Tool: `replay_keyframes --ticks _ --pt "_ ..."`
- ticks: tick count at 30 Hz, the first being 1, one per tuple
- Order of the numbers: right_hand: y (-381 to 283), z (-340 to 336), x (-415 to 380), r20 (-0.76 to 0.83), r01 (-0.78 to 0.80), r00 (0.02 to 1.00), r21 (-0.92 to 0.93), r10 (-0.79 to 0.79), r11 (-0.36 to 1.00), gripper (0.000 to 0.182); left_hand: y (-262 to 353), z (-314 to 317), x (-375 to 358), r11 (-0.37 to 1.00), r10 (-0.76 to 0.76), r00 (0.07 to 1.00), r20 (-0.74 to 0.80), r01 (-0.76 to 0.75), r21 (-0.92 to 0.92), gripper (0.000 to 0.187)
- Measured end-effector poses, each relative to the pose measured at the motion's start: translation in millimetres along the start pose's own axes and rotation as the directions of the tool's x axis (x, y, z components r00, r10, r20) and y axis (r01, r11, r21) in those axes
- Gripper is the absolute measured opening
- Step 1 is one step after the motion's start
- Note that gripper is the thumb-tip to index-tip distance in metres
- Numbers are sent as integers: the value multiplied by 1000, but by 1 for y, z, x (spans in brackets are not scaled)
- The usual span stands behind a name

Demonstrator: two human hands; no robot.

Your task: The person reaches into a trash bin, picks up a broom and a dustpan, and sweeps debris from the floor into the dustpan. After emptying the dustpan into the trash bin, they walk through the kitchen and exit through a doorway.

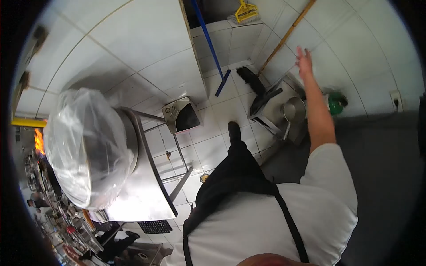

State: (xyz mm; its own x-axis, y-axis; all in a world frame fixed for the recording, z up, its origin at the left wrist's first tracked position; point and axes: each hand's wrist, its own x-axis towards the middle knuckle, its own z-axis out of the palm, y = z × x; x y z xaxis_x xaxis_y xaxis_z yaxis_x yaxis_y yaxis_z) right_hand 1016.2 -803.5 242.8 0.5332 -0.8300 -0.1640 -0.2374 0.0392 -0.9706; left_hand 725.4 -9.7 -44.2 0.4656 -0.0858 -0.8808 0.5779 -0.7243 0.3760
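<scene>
My right hand reaches forward along the tiled wall, with fingers stretched out and nothing visible in them. Closest to it is a broom, whose wooden handle leans on the wall just left of the fingers; hand and handle look apart. The broom's black bristles rest near the floor. Below the hand, beside my forearm, a round metal pan with a handle sits on a low steel surface. A green object shows partly behind the forearm. My left hand is out of view.
A blue squeegee stands by the wall corner, below a yellow mop clamp. At left, a steel table bears a large plastic-covered vessel. A small steel basin is ahead. Flames and another person show far left.
</scene>
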Motion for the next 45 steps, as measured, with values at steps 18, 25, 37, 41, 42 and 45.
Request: replay_keyframes --ticks 18,25,37,41,42,45 --pt "-4 81 286 181 225 949 187 -259 956 37 605 163 118 697 677 723 135 -690 196 83" --pt "2 118 231 220 317 902 250 -372 915 28 723 286 175 533 728 547 413 -830 161 51" --pt "51 94 212 -96 242 970 346 -223 907 24 679 206 195 540 830 527 183 -842 -26 31" --pt "13 88 199 -61 349 935 343 -350 872 30 646 185 195 449 882 437 175 -893 -37 27" --pt "-2 92 188 -78 348 936 333 -342 876 32 641 186 199 447 874 432 221 -895 -15 26" --pt "-20 94 174 0 356 922 387 -386 850 35 654 185 190 446 865 452 219 -891 81 25"
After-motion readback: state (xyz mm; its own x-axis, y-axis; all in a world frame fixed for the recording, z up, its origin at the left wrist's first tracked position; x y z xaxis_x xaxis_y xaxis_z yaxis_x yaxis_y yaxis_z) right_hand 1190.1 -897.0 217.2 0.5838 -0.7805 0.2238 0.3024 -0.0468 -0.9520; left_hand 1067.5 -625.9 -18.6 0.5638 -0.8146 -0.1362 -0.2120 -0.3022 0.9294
